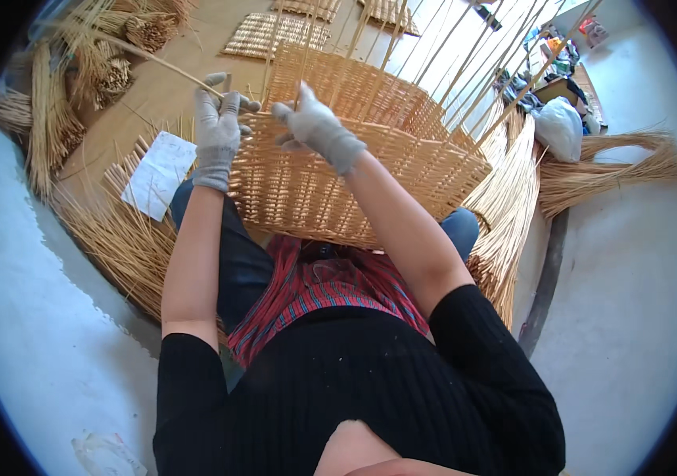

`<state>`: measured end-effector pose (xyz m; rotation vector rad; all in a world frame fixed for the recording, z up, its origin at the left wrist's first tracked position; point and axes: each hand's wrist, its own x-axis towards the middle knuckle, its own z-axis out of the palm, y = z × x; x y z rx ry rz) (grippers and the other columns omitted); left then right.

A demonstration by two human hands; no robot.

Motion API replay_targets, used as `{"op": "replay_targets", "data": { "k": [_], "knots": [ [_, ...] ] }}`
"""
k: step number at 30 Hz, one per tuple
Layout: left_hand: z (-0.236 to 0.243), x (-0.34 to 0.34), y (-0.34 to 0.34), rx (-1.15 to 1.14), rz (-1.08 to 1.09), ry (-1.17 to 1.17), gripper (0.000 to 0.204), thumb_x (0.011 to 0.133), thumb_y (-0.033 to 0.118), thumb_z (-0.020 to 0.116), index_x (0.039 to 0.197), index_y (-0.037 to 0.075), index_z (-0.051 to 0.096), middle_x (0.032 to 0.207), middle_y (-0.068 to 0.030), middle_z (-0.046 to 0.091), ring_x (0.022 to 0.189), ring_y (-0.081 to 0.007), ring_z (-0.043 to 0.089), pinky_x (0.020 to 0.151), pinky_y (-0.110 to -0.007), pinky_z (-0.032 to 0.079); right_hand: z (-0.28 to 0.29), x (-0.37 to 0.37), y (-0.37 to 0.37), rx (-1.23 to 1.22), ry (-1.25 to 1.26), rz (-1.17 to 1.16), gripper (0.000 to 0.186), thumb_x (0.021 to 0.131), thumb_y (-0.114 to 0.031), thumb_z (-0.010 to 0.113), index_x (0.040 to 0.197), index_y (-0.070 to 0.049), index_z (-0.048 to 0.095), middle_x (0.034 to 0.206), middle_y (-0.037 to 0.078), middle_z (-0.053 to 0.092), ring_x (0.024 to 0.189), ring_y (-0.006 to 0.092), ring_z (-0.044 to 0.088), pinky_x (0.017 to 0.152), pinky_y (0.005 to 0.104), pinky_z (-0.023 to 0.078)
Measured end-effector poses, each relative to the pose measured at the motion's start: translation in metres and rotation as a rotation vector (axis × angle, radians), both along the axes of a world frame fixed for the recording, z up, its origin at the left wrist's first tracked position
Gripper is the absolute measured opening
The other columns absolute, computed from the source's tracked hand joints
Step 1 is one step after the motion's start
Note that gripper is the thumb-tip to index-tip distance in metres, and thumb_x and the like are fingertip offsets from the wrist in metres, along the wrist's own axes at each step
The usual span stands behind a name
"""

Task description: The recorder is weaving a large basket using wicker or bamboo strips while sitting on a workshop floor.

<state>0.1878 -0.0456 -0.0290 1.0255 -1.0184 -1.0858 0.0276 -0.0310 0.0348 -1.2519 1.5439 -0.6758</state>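
Note:
A half-woven wicker basket (314, 186) of tan strands leans across my lap, with upright stakes (390, 55) rising from its far sides. My left hand (218, 135), in a grey-white glove, is at the basket's left corner. Its fingers are closed on a long wicker strand (160, 62) that runs off to the upper left. My right hand (316, 131), in a matching glove, is over the basket's near rim with its fingers apart, beside one upright stake. Whether it touches that stake I cannot tell.
Bundles of wicker strands lie at the left (54, 111) and right (505, 214). A white paper sheet (160, 174) rests on strands by my left knee. Woven panels (275, 36) lie on the floor beyond the basket. A white plastic bag (558, 128) sits at the right wall.

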Motion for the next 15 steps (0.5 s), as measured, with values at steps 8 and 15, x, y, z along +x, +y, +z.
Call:
{"op": "replay_targets", "data": {
  "k": [8,15],
  "knots": [
    [0.032,-0.034,-0.066,-0.474,-0.16,-0.595,0.049,0.083,-0.016,0.059,0.123,0.011,0.064,0.122,-0.013,0.059,0.108,-0.0259,0.062,0.095,-0.032,0.053,-0.032,0.001,-0.026,-0.046,0.242,0.011,0.039,0.098,-0.033,0.062,0.109,0.004,0.061,0.087,0.018,0.072,0.063,0.0246,0.074,0.063,0.0348,0.06],
    [0.06,-0.007,-0.096,-0.588,-0.123,-0.523,0.017,0.079,-0.004,0.074,0.093,0.006,0.07,0.118,-0.0138,0.064,0.116,-0.0268,0.06,0.095,-0.033,0.052,-0.033,0.01,-0.013,-0.125,0.288,-0.039,0.043,0.102,-0.04,0.051,0.103,0.003,0.058,0.077,0.018,0.071,0.059,0.0255,0.072,0.061,0.0379,0.058]
  ]
}}
